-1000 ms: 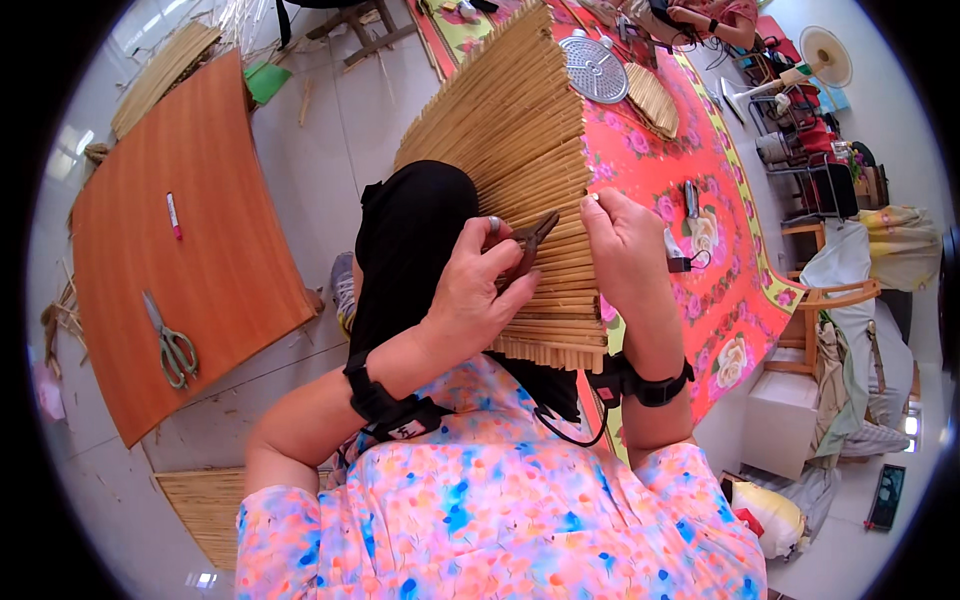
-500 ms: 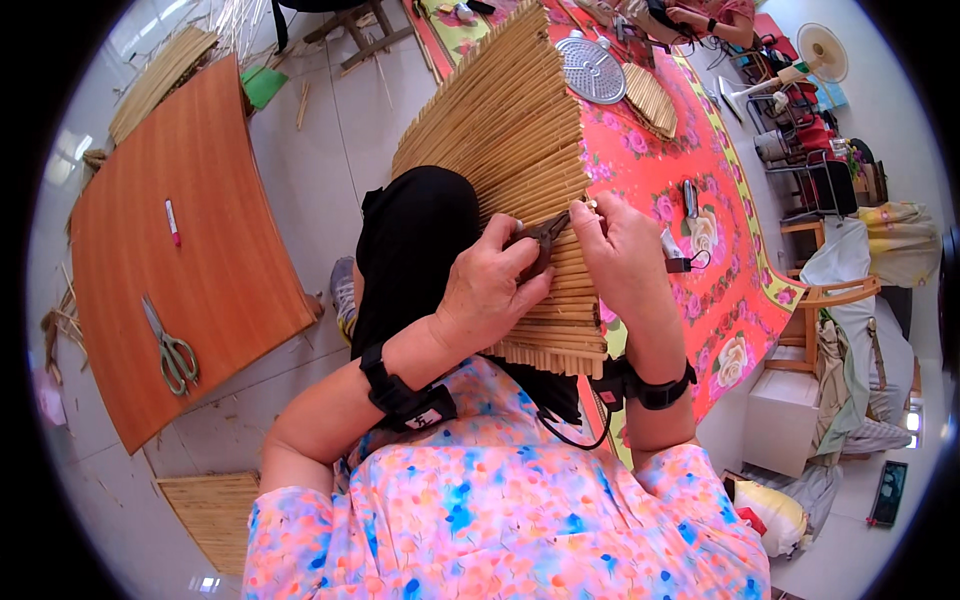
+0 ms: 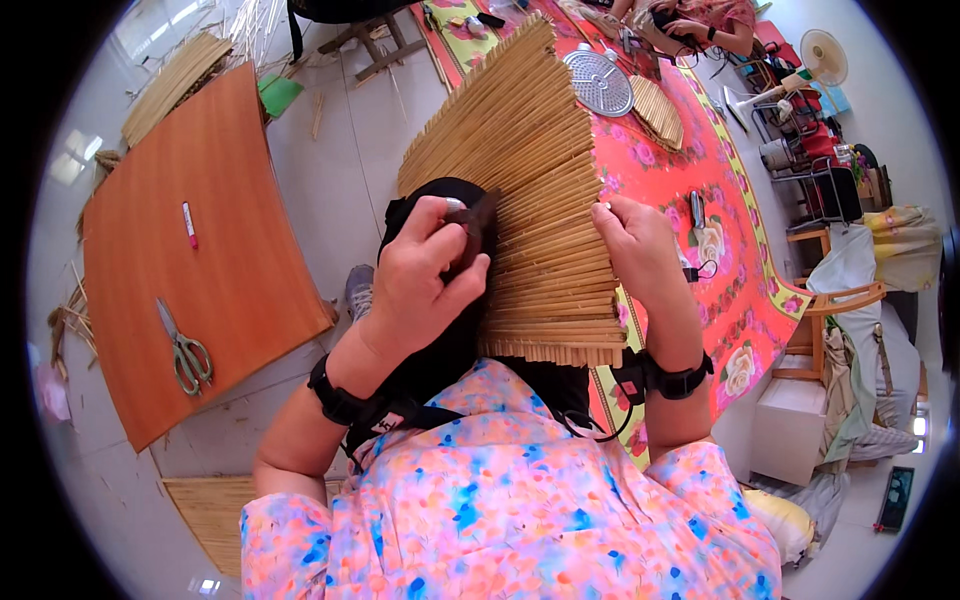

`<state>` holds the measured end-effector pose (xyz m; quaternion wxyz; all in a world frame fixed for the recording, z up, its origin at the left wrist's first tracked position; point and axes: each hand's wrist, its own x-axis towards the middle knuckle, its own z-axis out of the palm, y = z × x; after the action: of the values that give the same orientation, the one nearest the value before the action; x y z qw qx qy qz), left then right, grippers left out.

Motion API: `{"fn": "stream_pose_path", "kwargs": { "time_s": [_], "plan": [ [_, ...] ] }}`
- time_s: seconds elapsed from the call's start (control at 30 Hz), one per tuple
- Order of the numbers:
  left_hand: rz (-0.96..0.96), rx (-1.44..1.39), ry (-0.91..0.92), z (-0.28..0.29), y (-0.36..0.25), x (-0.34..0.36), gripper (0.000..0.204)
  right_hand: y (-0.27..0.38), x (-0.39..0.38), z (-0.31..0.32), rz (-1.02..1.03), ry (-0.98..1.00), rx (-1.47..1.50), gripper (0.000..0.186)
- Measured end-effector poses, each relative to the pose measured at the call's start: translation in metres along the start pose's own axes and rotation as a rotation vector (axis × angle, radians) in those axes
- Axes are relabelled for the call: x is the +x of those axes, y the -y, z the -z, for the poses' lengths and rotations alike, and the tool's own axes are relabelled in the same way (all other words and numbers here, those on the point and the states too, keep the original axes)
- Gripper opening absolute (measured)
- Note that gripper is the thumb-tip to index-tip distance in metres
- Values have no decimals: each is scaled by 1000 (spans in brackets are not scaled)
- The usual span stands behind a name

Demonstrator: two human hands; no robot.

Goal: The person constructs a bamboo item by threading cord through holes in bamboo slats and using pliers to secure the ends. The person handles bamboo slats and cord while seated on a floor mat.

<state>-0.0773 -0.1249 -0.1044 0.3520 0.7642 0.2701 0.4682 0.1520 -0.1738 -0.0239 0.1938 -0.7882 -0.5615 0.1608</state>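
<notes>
A mat of tan straw stalks (image 3: 545, 200), laid side by side, rests across my lap and knee and reaches away from me. My left hand (image 3: 420, 270) is wrapped round a pair of dark scissors (image 3: 484, 218), raised over my black-clad knee just left of the mat. The blades point up and away. At the mat's right edge my right hand (image 3: 645, 250) pinches the stalk ends between thumb and fingers; whether a loose bit is in the pinch is too small to tell.
To the left stands a brown board (image 3: 200, 270) bearing a marker (image 3: 189, 225) and green-handled scissors (image 3: 185, 350). A flowered red tablecloth (image 3: 740, 300) on the right carries a perforated metal disc (image 3: 600, 83) and a small straw piece (image 3: 657, 112). Another person's hands (image 3: 685, 28) are at the far right.
My left hand has drawn the scissors back leftward, off the mat's right edge to above my knee. My right hand stays at that edge, slightly lower and further right.
</notes>
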Motion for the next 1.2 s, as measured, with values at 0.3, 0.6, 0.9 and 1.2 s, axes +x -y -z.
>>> {"fn": "stream_pose_path", "kwargs": {
  "time_s": [0.3,0.6,0.9,1.2],
  "plan": [
    [158,24,102,-62,-1,-11,14,-10,2,-8,70,-48,-16,35],
    [130,105,17,-84,-7,1,13,-9,2,-9,66,-52,4,33],
    [76,33,37,-96,-1,1,16,-12,-2,-16,146,-120,3,32],
    [-107,28,-86,-60,1,-9,17,-14,-5,-18,161,-112,-148,34]
  ]
}}
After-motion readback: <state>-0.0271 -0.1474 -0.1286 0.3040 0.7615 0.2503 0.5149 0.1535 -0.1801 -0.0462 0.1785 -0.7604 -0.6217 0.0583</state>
